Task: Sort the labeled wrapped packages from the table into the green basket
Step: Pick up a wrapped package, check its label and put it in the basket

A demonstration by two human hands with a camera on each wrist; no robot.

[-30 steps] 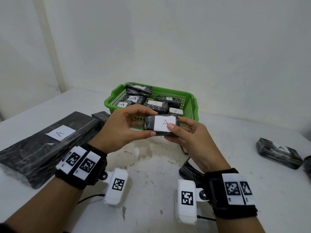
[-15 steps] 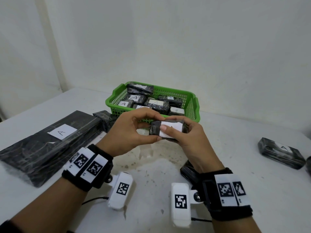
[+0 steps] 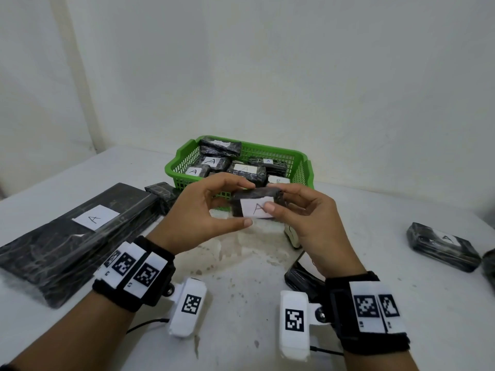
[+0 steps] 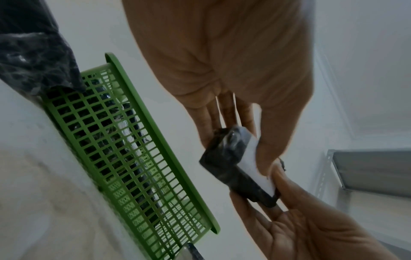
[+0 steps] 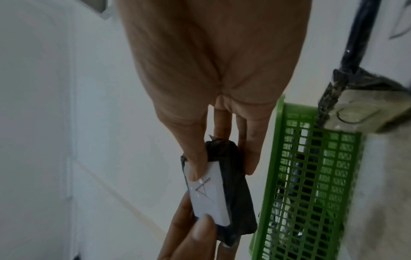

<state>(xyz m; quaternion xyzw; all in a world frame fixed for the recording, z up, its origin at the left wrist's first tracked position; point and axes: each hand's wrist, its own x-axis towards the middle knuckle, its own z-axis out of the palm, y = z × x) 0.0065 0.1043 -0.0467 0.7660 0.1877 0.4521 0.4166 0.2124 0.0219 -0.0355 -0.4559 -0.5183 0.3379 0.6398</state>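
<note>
Both hands hold one small black-wrapped package [image 3: 255, 203] in the air above the white bench [image 3: 241, 277], just near of the green basket [image 3: 301, 167]. Left hand [image 3: 199, 215] pinches the package's left end: fingers over the top, thumb underneath. Right hand [image 3: 308, 223] pinches the right end, thumb tip pressed on the white label, fingers behind. So the grip on each side is narrow and closed on the package, not on anything else. Label faces the head camera and reads "A".

Left wrist view: package [image 4: 240, 165] held between the left thumb and fingers, right hand [image 4: 311, 234] coming in from below, basket wall [image 4: 133, 158] to the side. Right wrist view: package [image 5: 220, 193] with the "A" label showing, right thumb on the label's upper part, left hand fingertips [image 5: 203, 227] on its lower end, basket [image 5: 311, 184] just beside.

Basket sits at the far middle of the bench and holds several wrapped packages, most labels reading "A", one at the near right reading "B" [image 3: 278, 180].

Left on the bench: a long flat black package [image 3: 67, 236] with an "A" label. A smaller wrapped bundle [image 3: 160, 192] lies at its far end, near the basket's left corner. Far right: another wrapped package [image 3: 443, 246] labelled "A", well apart from the hands. A dark item [image 3: 300, 277] lies on the bench under the right wrist, kind unclear.
</note>
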